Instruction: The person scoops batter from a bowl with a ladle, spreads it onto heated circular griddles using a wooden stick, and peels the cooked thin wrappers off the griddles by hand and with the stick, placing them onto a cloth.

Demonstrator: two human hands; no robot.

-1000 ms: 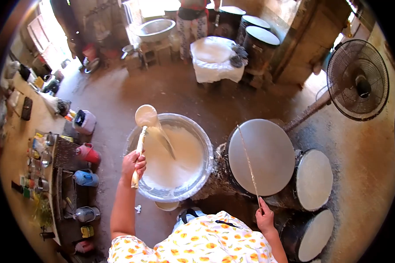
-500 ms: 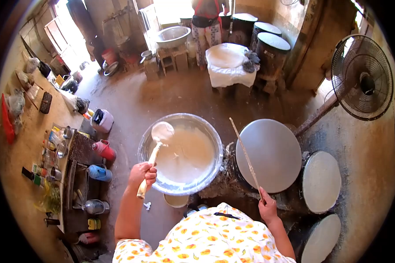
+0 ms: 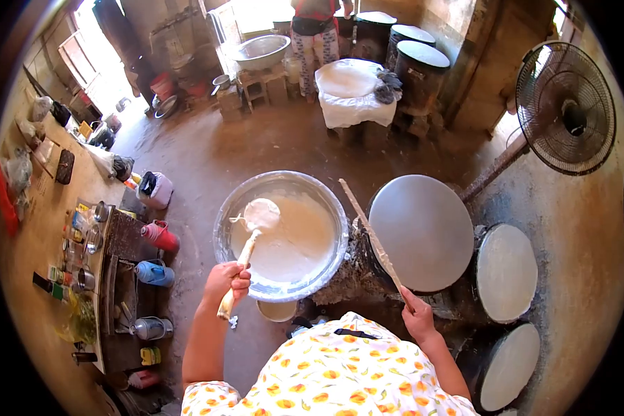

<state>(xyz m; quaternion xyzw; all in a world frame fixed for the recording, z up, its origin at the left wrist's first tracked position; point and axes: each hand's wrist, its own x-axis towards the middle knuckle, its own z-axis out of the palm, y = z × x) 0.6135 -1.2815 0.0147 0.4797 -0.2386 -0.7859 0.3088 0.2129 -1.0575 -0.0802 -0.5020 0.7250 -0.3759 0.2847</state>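
Gripping the ladle (image 3: 247,249) by its pale handle, your left hand (image 3: 229,281) has its fingers wrapped closed around it, with the butt end sticking out below your fist. The ladle's round bowl is over the left part of the wide basin (image 3: 342,239), above pale, creamy liquid (image 3: 301,232); you cannot tell from this angle whether it touches the surface.

Your right hand (image 3: 417,315) is closed on the near end of a thin stick (image 3: 371,236), which slants up and to the left. It crosses the lower left edge of a large, round grey disc (image 3: 423,229), its far tip reaching toward the gap beside the basin; contact with the disc cannot be made out.

Just below the basin you have a smaller bowl (image 3: 260,312), partly hidden. Two pale round tops, one upper (image 3: 507,274) and one lower (image 3: 510,367), stand to the right of the disc, with a fan (image 3: 566,107) beyond them. Across the floor, another person (image 3: 315,52) stands near a white-covered stand (image 3: 357,111).
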